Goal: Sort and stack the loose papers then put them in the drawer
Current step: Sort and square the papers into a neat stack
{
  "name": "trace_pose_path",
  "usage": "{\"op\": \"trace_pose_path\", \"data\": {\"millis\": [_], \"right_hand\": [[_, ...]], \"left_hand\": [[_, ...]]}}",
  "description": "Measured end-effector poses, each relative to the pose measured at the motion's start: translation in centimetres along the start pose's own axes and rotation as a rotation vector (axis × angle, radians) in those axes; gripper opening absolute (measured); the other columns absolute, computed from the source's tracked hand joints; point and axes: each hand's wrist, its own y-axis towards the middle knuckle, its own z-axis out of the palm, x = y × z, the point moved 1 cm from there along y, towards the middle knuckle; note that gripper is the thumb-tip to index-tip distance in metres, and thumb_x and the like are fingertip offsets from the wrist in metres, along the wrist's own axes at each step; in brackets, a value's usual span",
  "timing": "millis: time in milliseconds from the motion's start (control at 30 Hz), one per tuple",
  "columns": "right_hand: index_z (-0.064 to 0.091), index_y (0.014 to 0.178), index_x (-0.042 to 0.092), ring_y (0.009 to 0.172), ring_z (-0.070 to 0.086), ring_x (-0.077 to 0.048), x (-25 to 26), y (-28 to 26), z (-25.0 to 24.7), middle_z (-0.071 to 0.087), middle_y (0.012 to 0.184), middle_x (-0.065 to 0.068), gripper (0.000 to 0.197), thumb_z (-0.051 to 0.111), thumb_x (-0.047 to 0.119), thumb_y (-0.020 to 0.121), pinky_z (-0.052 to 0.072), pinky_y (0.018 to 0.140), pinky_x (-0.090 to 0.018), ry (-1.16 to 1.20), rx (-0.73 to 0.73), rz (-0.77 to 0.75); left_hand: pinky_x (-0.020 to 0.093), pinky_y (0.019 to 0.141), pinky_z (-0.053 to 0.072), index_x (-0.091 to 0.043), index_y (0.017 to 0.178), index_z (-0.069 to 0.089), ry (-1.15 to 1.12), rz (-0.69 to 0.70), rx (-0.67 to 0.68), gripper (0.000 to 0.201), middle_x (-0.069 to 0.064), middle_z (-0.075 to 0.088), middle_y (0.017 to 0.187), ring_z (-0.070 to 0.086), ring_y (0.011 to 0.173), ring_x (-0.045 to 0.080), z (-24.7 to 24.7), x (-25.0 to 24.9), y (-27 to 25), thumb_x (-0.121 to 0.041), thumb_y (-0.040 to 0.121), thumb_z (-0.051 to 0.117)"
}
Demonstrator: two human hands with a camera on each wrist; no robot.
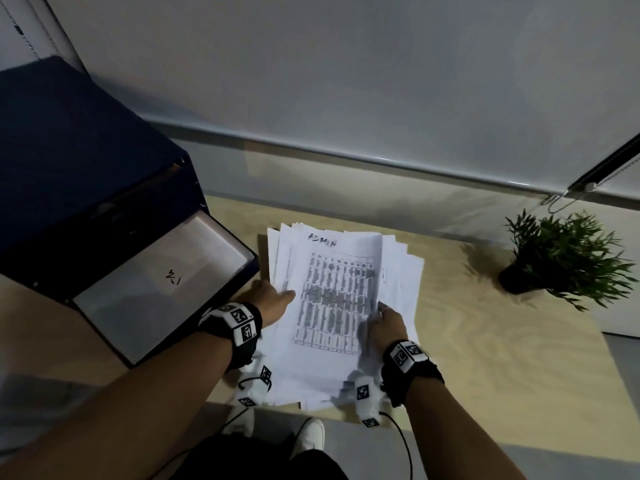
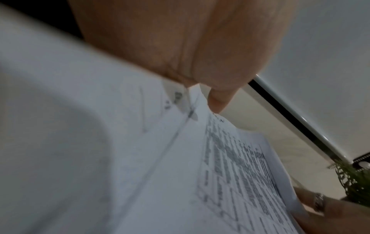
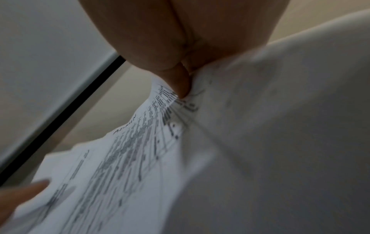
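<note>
A thick stack of white papers [image 1: 341, 306] sits at the middle of the head view, its edges uneven and a printed table sheet on top. My left hand [image 1: 273, 297] grips the stack's left edge, thumb [image 2: 218, 101] on the top sheet. Along the right edge my right hand [image 1: 389, 322] holds the stack, thumb [image 3: 182, 85] pressed on the print. To the left the drawer [image 1: 100, 332] of a dark blue cabinet [image 1: 69, 161] stands pulled out, with a pale sheet lying inside. The fingers under the stack are hidden.
The papers are over a light wooden table [image 1: 485, 341]. A small potted plant [image 1: 568, 261] stands at the right rear. A white roller blind [image 1: 346, 81] with a bead chain hangs behind the table. White shoes show below the table's near edge.
</note>
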Motion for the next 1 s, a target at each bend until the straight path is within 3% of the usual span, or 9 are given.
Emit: {"op": "trace_pose_path", "data": {"millis": [100, 167, 267, 367, 467, 600, 700, 833, 1000], "right_hand": [[0.055, 0.102, 0.016, 0.078, 0.060, -0.025, 0.8, -0.6, 0.6, 0.063, 0.088, -0.005, 0.019, 0.042, 0.008, 0.091, 0.049, 0.067, -0.032, -0.122, 0.002, -0.063], [0.055, 0.109, 0.015, 0.093, 0.059, -0.026, 1.0, -0.7, 0.3, 0.061, 0.103, -0.008, 0.020, 0.054, 0.023, 0.091, 0.046, 0.078, -0.029, -0.232, -0.031, -0.089], [0.045, 0.139, 0.009, 0.132, 0.046, -0.028, 0.9, -0.1, -1.2, 0.047, 0.145, -0.006, 0.084, 0.073, 0.055, 0.074, 0.040, 0.108, -0.040, -0.299, -0.137, -0.176], [0.032, 0.147, 0.014, 0.129, 0.050, -0.025, 3.2, -1.3, -4.2, 0.047, 0.146, -0.003, 0.103, 0.088, 0.036, 0.064, 0.044, 0.106, -0.045, 0.242, -0.129, -0.238], [0.061, 0.120, 0.009, 0.092, 0.072, -0.020, 7.3, -3.8, -7.4, 0.074, 0.105, -0.004, 0.058, 0.086, 0.014, 0.068, 0.058, 0.083, -0.045, 0.580, -0.088, -0.404], [0.068, 0.079, -0.005, 0.061, 0.070, -0.010, 11.9, -8.1, -9.8, 0.074, 0.067, 0.004, 0.009, 0.076, -0.001, 0.075, 0.056, 0.059, -0.023, 0.764, -0.220, -0.646], [0.068, 0.081, -0.001, 0.069, 0.072, -0.008, 12.2, -9.2, -9.0, 0.075, 0.073, 0.008, 0.013, 0.078, 0.000, 0.073, 0.056, 0.063, -0.018, 0.731, -0.189, -0.703], [0.071, 0.090, 0.002, 0.079, 0.075, -0.018, 11.0, -7.9, -7.1, 0.077, 0.084, -0.002, 0.028, 0.085, 0.006, 0.066, 0.061, 0.070, -0.035, 0.622, -0.172, -0.593], [0.066, 0.101, 0.007, 0.084, 0.074, -0.020, 11.0, -6.3, -6.2, 0.075, 0.091, -0.007, 0.053, 0.090, 0.026, 0.058, 0.061, 0.075, -0.037, 0.611, -0.176, -0.537]], "left_hand": [[0.041, 0.099, 0.048, -0.006, 0.139, 0.033, 0.055, 0.061, -0.106, 0.067, 0.014, 0.050, 0.139, 0.055, 0.121, 0.034, 0.2, -0.6, -0.4, -0.045, 0.090, 0.058], [0.036, 0.101, 0.044, -0.009, 0.133, 0.041, 0.007, 0.111, -0.185, 0.051, 0.009, 0.052, 0.139, 0.054, 0.123, 0.031, 0.2, -0.7, -0.9, -0.033, 0.092, 0.061], [0.037, 0.109, 0.039, -0.013, 0.131, 0.048, -0.194, 0.285, -0.233, 0.046, 0.005, 0.055, 0.139, 0.052, 0.127, 0.026, -1.2, -0.4, -1.4, -0.029, 0.091, 0.064], [0.044, 0.108, 0.044, -0.021, 0.127, 0.057, -0.482, 0.462, -0.199, 0.047, -0.004, 0.066, 0.127, 0.060, 0.118, 0.017, -4.0, -0.3, -2.7, -0.032, 0.082, 0.067], [0.044, 0.104, 0.048, -0.020, 0.120, 0.065, -0.647, 0.541, -0.205, 0.046, -0.008, 0.072, 0.115, 0.066, 0.110, 0.011, -7.2, -1.4, -4.9, -0.038, 0.078, 0.071], [0.029, 0.088, 0.053, -0.014, 0.101, 0.070, -0.650, 0.697, -0.389, 0.032, -0.002, 0.077, 0.095, 0.071, 0.092, 0.012, -10.2, -3.4, -7.5, -0.037, 0.079, 0.075], [0.018, 0.063, 0.052, -0.003, 0.087, 0.062, -0.613, 0.605, -0.466, 0.040, 0.015, 0.071, 0.079, 0.069, 0.064, 0.007, -9.5, -3.4, -7.7, -0.038, 0.078, 0.079], [0.021, 0.095, 0.044, -0.017, 0.105, 0.062, -0.598, 0.559, -0.339, 0.035, -0.002, 0.071, 0.104, 0.068, 0.098, 0.007, -6.6, -2.4, -6.4, -0.020, 0.077, 0.083], [0.024, 0.078, 0.054, -0.026, 0.079, 0.067, -0.605, 0.419, -0.293, 0.025, -0.008, 0.074, 0.084, 0.070, 0.075, 0.007, -3.8, -2.5, -4.5, -0.043, 0.071, 0.084]]}}
